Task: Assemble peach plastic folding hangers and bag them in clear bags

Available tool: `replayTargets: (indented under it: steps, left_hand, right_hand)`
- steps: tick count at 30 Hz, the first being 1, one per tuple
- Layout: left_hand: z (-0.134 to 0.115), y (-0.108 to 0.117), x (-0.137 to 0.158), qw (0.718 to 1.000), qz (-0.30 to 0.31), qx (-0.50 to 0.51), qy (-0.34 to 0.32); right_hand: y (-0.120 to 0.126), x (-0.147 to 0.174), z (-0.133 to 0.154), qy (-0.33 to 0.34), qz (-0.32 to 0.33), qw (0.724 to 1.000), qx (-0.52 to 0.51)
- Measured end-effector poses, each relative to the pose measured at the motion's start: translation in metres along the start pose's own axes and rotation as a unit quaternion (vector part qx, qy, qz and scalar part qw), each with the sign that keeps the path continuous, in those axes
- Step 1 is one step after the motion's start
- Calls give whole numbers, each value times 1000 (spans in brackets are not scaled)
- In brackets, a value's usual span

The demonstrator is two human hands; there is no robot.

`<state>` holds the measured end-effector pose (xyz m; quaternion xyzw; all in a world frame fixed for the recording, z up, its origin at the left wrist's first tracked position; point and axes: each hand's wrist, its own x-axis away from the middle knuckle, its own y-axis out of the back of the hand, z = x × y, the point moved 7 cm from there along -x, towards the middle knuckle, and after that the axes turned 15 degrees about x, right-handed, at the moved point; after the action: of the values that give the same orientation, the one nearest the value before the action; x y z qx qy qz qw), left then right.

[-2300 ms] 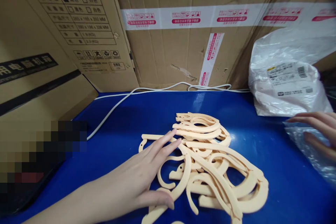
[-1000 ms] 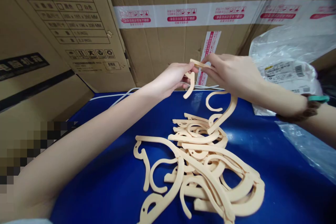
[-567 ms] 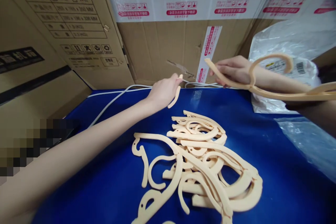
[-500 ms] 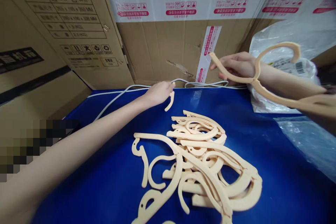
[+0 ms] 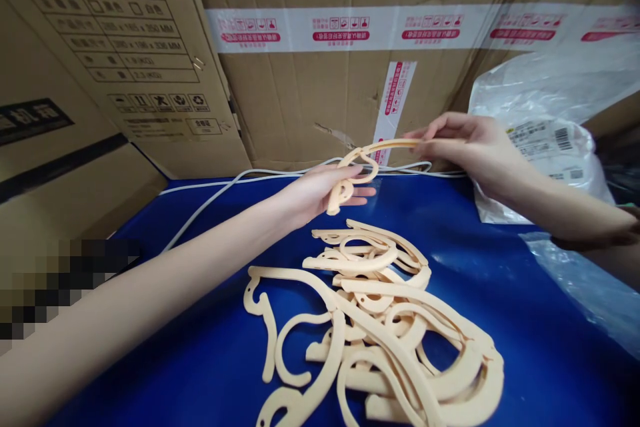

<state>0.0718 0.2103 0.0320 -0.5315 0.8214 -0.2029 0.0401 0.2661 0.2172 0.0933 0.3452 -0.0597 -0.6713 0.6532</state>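
A cream plastic folding hanger [image 5: 367, 153] is held up between both hands, above the far part of the blue surface. My left hand [image 5: 320, 190] has its thumb over the hanger's left part, other fingers stretched out behind it. An end piece with a small hole [image 5: 341, 193] points down at that hand; whether it is joined to the hanger I cannot tell. My right hand [image 5: 465, 140] pinches the hanger's right end between thumb and fingers. Below lies a pile of similar cream hangers [image 5: 390, 320], overlapping, with a loose curved piece [image 5: 269, 340] at its left.
Cardboard boxes [image 5: 300, 93] stand behind and to the left. A white cable [image 5: 215, 203] runs along the back edge of the blue surface [image 5: 175, 320]. White plastic bags [image 5: 535, 107] sit at the back right, and clear film [image 5: 565, 273] lies at the right.
My right hand has brought the hanger left and turned it, from near the bags to my left hand. My left hand has turned, its fingers now stretched out, with the hanger under its thumb.
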Motion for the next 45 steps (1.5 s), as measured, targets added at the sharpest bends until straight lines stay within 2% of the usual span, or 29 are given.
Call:
replayTargets:
  steps: [2,4,7,9,10,11,12,13,16,18,22,24,26,29,31,34,37,39,41,43,45]
  left_hand:
    - [0,-2,2,1000,0,20,5]
    - [1,-10,3,999,45,16,19]
    - [5,-21,4,991,118,32,47]
    - [8,-25,5,987,138,49,71]
    - [9,-25,4,986,139,46,80]
    - [10,-24,4,987,136,25,87]
    - [9,-21,3,988,126,-23,87]
    - [8,-16,2,987,111,-89,80]
    - [4,0,2,958,70,-272,60]
    - [2,10,1,946,46,-317,52]
    - [5,27,-7,960,-30,-275,37]
    - [11,29,-12,969,-61,-233,54]
    - [15,23,-16,972,-61,-218,65]
    - [15,7,-18,979,-20,-196,47]
    - [12,0,-18,986,-2,-163,30]
    - [9,-5,-19,992,-4,-129,11]
    - [7,-7,-19,994,-13,-108,8]
    - [4,-8,-18,996,-13,-90,9]
    - [-2,-6,-17,997,-15,-77,3]
    - [-9,-2,-16,996,-20,-80,-14]
    - [-18,2,-16,993,-23,-106,-45]
  right_hand:
    - [-5,3,1,51,35,991,118]
    - [-10,7,6,102,35,955,276]
    - [-22,14,13,139,27,855,499]
    - [-30,18,15,153,35,792,590]
    - [-34,19,15,157,45,768,619]
    - [-37,19,12,158,60,755,634]
    - [-39,18,7,148,84,759,629]
    - [-40,16,-1,131,112,774,609]
    - [-38,8,-30,58,183,825,532]
    - [-33,2,-48,25,187,828,529]
    - [-29,-1,-69,-16,157,802,577]
    - [-34,1,-72,-25,156,791,591]
    - [-40,2,-69,-27,155,787,597]
    - [-44,0,-60,-27,141,792,593]
    - [-45,-1,-50,-22,129,808,574]
    - [-55,2,-34,-5,144,851,505]
    - [-71,10,-20,4,200,922,331]
    - [-74,12,-14,-8,212,958,194]
    - [-66,9,-12,-25,192,976,103]
    - [-52,2,-11,-25,167,981,90]
    - [-37,-5,-7,3,154,979,131]
